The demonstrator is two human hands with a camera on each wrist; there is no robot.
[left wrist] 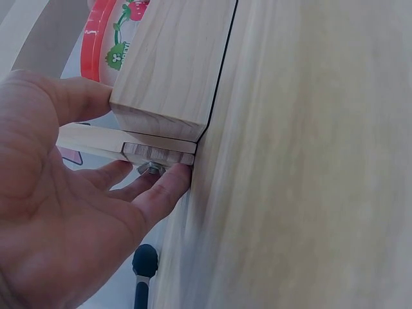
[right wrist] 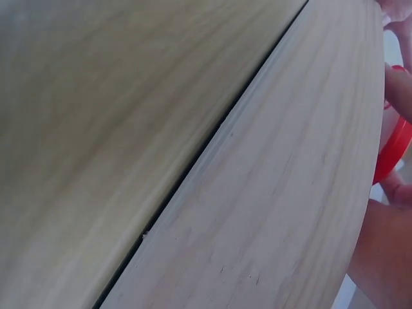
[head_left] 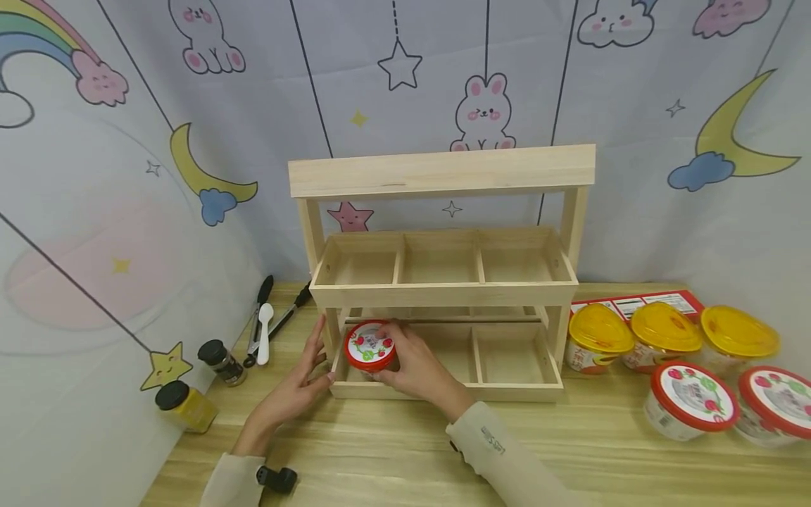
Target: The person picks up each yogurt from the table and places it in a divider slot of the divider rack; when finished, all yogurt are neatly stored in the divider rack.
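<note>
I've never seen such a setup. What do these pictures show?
There's no machine: a person works bare-handed. The wide picture is from the head, the close ones from the left and right wrists. The right hand holds a red-lidded tub at the lower left of a wooden rack; the left hand touches the rack's left end. On the table are two black-capped jars and a white spoon at left, yellow-lidded tubs and other red-lidded tubs at right.

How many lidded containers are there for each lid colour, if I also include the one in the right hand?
Red-lidded tubs: 3, one of them held by the right hand
Yellow-lidded tubs: 3
Black-lidded jars: 2
Total: 8
</note>
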